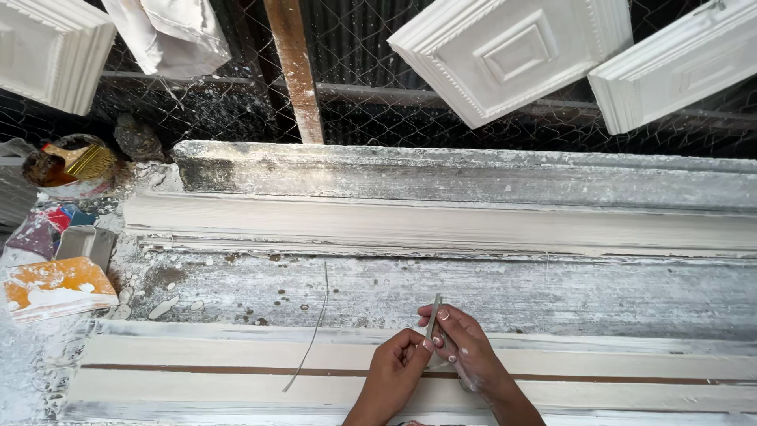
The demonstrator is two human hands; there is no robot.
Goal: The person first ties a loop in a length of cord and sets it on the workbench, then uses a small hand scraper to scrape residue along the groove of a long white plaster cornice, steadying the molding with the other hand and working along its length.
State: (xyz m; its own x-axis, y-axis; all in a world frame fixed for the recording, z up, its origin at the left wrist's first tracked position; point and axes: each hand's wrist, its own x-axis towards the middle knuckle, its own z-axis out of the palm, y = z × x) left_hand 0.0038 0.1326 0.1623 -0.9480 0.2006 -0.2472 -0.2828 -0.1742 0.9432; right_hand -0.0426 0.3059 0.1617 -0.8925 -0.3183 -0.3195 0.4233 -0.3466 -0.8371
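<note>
Both hands meet over the near plaster moulding, right hand pinching a thin metal strip, left hand curled closed beside it; moulding surface appears cast, loose wire uncollected

Cut off and hidden parts

The plaster ceiling panels run past the top edge; both forearms leave the bottom edge; the left hand covers the metal strip's lower end.
</note>
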